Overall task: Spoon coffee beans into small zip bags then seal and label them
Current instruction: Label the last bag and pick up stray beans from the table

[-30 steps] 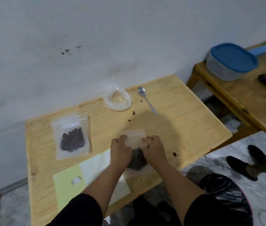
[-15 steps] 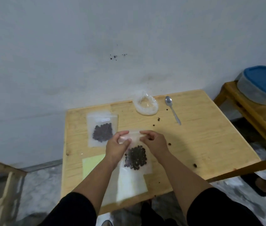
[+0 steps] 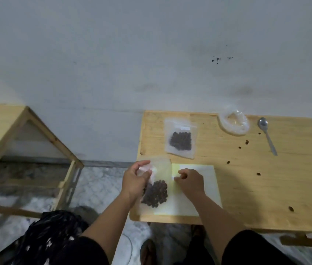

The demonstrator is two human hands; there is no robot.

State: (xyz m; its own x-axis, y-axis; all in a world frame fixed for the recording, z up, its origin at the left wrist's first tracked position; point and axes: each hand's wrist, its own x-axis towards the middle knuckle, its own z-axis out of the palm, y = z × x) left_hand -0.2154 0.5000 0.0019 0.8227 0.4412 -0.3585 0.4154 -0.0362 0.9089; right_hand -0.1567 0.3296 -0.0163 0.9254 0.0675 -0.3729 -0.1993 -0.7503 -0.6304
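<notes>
My left hand pinches the top of a small clear zip bag with coffee beans heaped in its lower half. The bag lies over the front left corner of the wooden table. My right hand is off the bag, fingers curled, its fingertips pinching at a small white label on the yellow-and-white label sheet. A second filled zip bag, bearing a white label, lies flat farther back. The spoon rests at the back right.
A crumpled clear plastic bag sits beside the spoon. Several loose beans are scattered over the table's right half. A wooden frame table stands to the left, and a dark patterned bag lies on the floor.
My left hand has carried the bean bag to the table's front left corner. My right hand let go of the bag and moved onto the label sheet. The view swung left.
</notes>
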